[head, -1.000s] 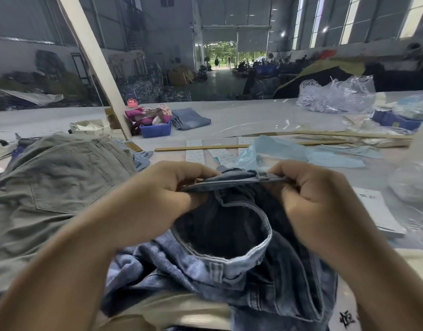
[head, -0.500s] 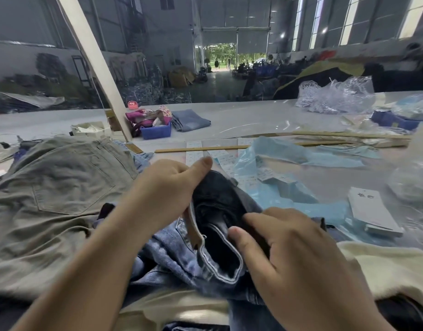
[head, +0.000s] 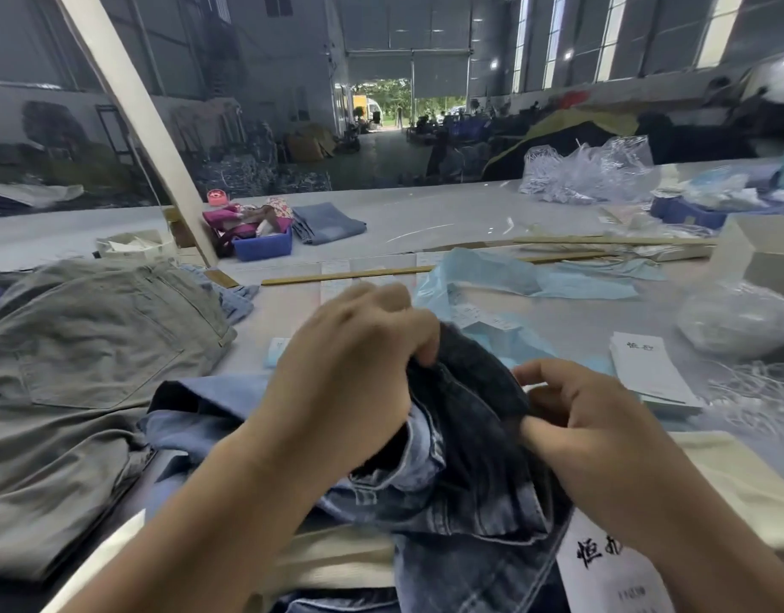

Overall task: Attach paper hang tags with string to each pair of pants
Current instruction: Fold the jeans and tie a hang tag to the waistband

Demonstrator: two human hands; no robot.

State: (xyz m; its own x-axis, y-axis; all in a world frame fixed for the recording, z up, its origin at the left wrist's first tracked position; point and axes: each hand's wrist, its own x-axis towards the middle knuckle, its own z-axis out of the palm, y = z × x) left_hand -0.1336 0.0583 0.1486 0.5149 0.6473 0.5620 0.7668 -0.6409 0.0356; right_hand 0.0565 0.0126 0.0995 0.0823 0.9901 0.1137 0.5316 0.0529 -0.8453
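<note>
The person's left hand point(head: 350, 373) is gripping a bunched fold of the dark blue denim jeans point(head: 465, 440), fingers curled tight over the cloth at its upper edge. The right hand point(head: 589, 431) is pinching the same jeans from the other side, thumb and fingers closing on the dark fabric. The jeans are lying crumpled on the grey worktop point(head: 425, 223) directly in front of the person, between both hands, on top of a cream-coloured cloth point(head: 735, 480).

A white paper hang tag with black brush lettering point(head: 602, 568) is lying on the denim just under the right wrist. A stack of similar white paper tags point(head: 646, 369) is sitting on the worktop just to the right of the right hand, near a loose heap of white strings point(head: 757, 391).

A pair of olive-grey trousers point(head: 85, 360) is spreading over the left side of the worktop. Farther back, a small blue plastic tub point(head: 263, 247) is holding pink and patterned pouches, with a folded light blue denim garment point(head: 328, 223) just beside it. An open white cardboard box point(head: 133, 246) is sitting to the tub's left; its contents are too unclear to name. At the far right, a dark blue tray point(head: 686, 212) is carrying crumpled clear plastic. Pale blue plastic bags point(head: 492, 280) are lying behind the hands.
</note>
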